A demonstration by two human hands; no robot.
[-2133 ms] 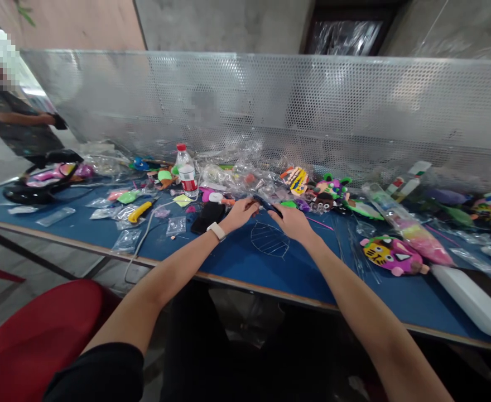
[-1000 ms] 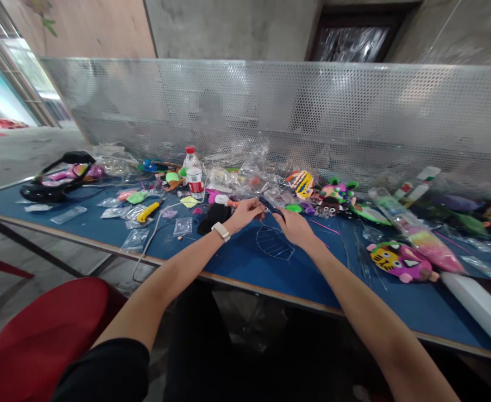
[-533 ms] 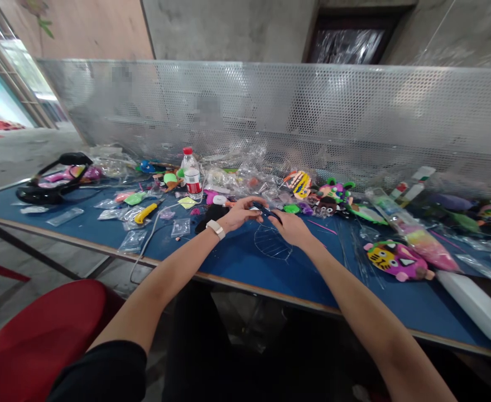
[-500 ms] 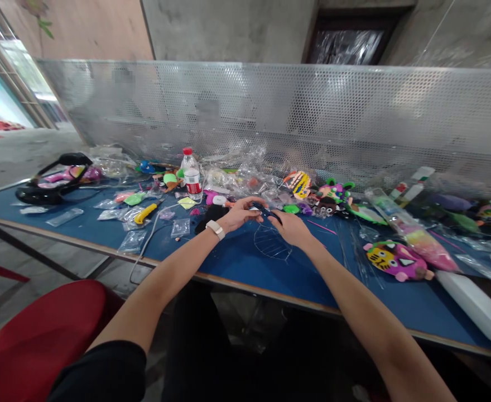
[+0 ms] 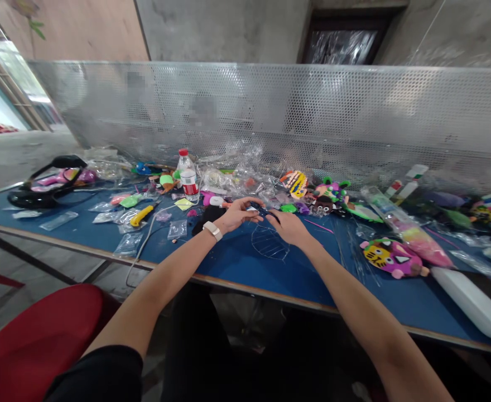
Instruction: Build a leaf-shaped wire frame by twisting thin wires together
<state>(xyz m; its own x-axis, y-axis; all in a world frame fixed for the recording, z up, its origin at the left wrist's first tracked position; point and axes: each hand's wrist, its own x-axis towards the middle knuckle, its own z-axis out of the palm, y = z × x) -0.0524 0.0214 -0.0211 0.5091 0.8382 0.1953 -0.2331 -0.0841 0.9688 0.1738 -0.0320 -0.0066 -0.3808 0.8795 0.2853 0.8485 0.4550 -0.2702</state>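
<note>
Above the blue table (image 5: 237,268), my left hand (image 5: 240,214) and my right hand (image 5: 288,226) meet over a small dark blue-black piece (image 5: 262,211). Its kind is hard to make out; it looks soft, like modelling clay. Fingertips of both hands pinch it from either side and partly hide it. My left wrist wears a white watch. Just below my hands, a rounded outline with stripes in thin pale lines (image 5: 269,244) lies on the table. A black lump (image 5: 209,219) is beside my left wrist.
To the left are a yellow-handled tool (image 5: 141,215), small plastic bags (image 5: 129,244) and a red-capped bottle (image 5: 188,177). Clay animal figures (image 5: 391,258) and a white case (image 5: 471,301) lie on the right. A perforated metal screen (image 5: 245,106) closes the back. A red stool (image 5: 53,329) stands at left.
The whole view has shifted slightly. My hands keep the dark piece between them in nearly the same spot; less of it shows now between the fingers.
</note>
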